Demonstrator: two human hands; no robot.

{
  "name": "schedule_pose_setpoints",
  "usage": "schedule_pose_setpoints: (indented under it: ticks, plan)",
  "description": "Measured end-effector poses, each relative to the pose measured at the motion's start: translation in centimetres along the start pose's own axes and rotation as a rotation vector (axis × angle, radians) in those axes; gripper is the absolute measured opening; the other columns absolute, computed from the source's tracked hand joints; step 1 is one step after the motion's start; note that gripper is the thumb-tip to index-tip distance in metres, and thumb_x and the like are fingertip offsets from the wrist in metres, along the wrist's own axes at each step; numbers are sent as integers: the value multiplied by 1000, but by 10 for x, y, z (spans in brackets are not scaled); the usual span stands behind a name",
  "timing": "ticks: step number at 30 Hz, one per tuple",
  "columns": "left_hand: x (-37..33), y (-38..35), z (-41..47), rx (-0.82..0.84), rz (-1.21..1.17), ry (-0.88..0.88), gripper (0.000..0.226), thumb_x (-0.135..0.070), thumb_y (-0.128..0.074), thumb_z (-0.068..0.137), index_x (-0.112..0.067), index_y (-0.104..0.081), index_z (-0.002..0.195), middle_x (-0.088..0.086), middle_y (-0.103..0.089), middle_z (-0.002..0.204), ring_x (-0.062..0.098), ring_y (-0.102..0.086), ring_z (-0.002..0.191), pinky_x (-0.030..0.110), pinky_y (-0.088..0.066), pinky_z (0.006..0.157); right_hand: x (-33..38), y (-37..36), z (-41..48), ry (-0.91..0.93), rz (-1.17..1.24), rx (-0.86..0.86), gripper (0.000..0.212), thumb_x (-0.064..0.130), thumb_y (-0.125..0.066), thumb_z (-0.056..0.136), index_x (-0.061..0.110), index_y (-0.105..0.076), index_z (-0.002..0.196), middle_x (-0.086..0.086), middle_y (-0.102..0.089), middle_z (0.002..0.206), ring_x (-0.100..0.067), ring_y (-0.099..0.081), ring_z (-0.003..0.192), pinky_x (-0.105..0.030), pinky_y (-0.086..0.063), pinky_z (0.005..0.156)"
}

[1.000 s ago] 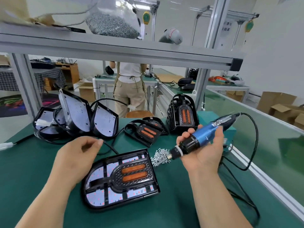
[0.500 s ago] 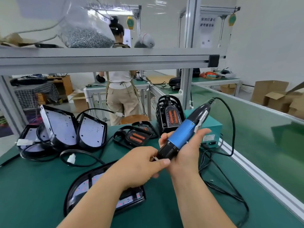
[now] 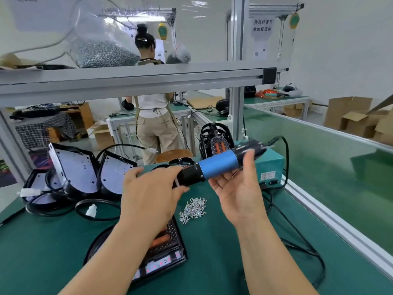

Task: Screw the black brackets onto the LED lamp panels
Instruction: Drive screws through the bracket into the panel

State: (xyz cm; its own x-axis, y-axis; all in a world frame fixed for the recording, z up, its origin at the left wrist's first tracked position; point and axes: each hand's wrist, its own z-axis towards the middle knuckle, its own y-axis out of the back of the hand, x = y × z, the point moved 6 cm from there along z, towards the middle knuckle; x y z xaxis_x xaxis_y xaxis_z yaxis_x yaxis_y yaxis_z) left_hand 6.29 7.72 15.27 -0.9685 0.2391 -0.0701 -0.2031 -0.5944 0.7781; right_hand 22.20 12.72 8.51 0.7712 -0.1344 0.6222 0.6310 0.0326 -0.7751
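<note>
Screwdriver [image 3: 219, 165] now level over green bench [image 3: 42, 241]

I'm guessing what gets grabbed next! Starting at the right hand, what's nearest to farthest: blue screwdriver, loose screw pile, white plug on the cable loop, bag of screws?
1. Blue screwdriver: held in the right hand itself.
2. Loose screw pile: on the mat, just left of it.
3. White plug: far left on its cable.
4. Bag of screws: up on the shelf, far back.
</note>
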Motion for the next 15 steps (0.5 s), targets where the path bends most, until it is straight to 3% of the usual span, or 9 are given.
schedule_pose_setpoints:
  ticks: [1,3,5,8,11,12,15]
  plan:
    - [-1,3,2,-24,34,-33,34,-54,-69,83,-45,-64,115,-16,-72,89,12,-66,86,36,-21,100,-3,-2,-1,-17,37,3,69,65,-58,70,14,-61,117,-6,-76,101,-19,-73,98,-37,-50,91]
    - [-4,7,2,-64,63,-96,39,-40,-88,67,-38,-72,102,-12,-73,81,17,-71,75,38,-22,95,-11,-6,-3,-64,149,-23,63,55,-67,69,13,-59,115,-10,-76,93,-22,-75,91,-39,-52,90]
    - [-9,7,0,-101,57,-132,44,-26,-95,55,-32,-73,93,-11,-71,75,19,-70,67,39,-24,92,-18,-7,-3,-113,246,-65,62,51,-73,66,12,-60,111,-13,-74,93,-23,-74,84,-40,-53,87]
    - [-15,4,-5,-139,69,-149,44,-14,-90,56,-30,-68,91,-11,-67,75,18,-69,69,40,-23,92,-18,-7,-2,-136,364,-101,71,52,-78,61,8,-57,112,-16,-67,94,-28,-68,81,-42,-55,79]
    - [-22,-2,-9,-135,93,-151,41,-7,-85,58,-27,-67,89,-8,-63,74,21,-67,70,40,-24,90,-15,-7,-2,-94,506,-138,68,50,-80,58,7,-53,103,-14,-63,65,-25,-64,58,-38,-59,67]
    - [-25,-2,-10,-143,83,-149,42,-3,-83,58,-27,-66,88,-8,-62,75,22,-67,71,40,-24,89,-16,-5,-2,-72,543,-161,68,50,-81,57,7,-53,102,-12,-61,63,-24,-62,57,-37,-59,66]
    - [-40,3,-15,-126,51,-165,49,4,-80,51,-26,-64,87,-8,-59,77,21,-66,75,39,-24,87,-17,-1,-3,-45,653,-161,62,49,-82,58,6,-55,93,-11,-57,80,-27,-62,63,-40,-59,72]
